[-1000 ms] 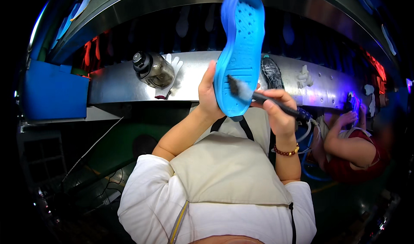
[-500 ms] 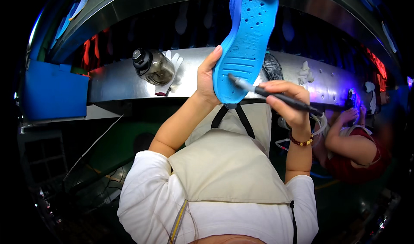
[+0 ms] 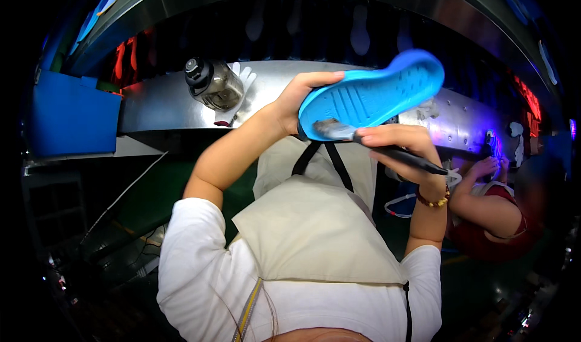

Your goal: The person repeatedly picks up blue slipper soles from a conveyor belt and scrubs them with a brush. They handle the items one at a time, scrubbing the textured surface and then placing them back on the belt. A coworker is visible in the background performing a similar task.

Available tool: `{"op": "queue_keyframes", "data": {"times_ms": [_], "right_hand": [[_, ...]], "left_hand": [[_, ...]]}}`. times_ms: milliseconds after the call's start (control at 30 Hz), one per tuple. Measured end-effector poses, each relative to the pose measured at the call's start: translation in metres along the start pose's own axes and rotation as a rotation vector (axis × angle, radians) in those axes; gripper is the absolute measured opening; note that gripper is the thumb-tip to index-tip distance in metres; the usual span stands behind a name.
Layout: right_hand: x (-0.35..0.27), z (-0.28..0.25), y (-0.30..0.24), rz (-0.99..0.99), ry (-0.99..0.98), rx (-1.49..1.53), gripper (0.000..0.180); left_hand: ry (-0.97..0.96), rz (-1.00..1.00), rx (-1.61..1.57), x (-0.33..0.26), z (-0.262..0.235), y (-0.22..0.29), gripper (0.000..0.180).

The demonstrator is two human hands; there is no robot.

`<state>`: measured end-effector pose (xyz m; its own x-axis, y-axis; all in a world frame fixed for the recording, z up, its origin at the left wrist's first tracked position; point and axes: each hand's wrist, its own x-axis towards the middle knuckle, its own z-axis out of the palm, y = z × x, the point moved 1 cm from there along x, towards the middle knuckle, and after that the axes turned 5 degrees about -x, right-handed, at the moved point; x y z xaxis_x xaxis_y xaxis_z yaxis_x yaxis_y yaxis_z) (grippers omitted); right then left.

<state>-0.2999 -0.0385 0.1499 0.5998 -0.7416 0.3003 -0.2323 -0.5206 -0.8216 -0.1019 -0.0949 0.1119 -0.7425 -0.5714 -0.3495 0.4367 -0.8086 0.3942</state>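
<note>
A blue shoe sole point(image 3: 381, 93) is held up over the near edge of the bench, its hollow upper face toward me and its toe end pointing right. My left hand point(image 3: 298, 99) is closed around the heel end, thumb along the far rim. In my right hand point(image 3: 413, 147) is a brush point(image 3: 417, 159) with a black handle, gripped between thumb and fingers. Its bristles lie at the inside of the heel, near the raised ribs; they appear to touch the surface. The fingers of my left hand beneath the sole are hidden.
On the metal bench point(image 3: 163, 109) stand a dark-lidded bottle point(image 3: 215, 90) and, against it, a white glove point(image 3: 247, 79). White crumpled pieces point(image 3: 427, 108) lie behind the sole. A blue bin point(image 3: 72, 115) is at left. Another person point(image 3: 493, 206) works at right. Soles point(image 3: 360, 30) line the dark space beyond.
The sole has turned clockwise, its toe swinging from pointing away to pointing right. The brush has shifted slightly nearer to me, toward the heel rim. Both hands keep their holds.
</note>
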Motion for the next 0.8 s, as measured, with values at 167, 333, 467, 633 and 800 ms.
{"op": "queue_keyframes", "data": {"times_ms": [167, 333, 467, 633, 800], "right_hand": [[-0.006, -0.008, -0.008, -0.004, -0.350, 0.034, 0.021], [-0.008, -0.005, 0.001, 0.021, -0.318, -0.041, 0.018], [-0.008, -0.023, -0.008, 0.036, -0.347, -0.090, 0.019], [-0.018, -0.017, 0.016, 0.084, -0.319, -0.096, 0.021], [-0.017, -0.032, 0.018, 0.104, -0.135, -0.022, 0.020]], "left_hand": [[0.048, -0.171, 0.407, -0.008, 0.006, -0.002, 0.055], [0.108, -0.254, 0.627, -0.016, 0.016, 0.003, 0.060], [0.137, -0.268, 0.714, -0.025, 0.014, 0.006, 0.066], [0.087, -0.215, 0.764, -0.024, -0.003, 0.005, 0.063], [0.186, -0.199, 0.609, -0.033, -0.016, 0.007, 0.060]]}}
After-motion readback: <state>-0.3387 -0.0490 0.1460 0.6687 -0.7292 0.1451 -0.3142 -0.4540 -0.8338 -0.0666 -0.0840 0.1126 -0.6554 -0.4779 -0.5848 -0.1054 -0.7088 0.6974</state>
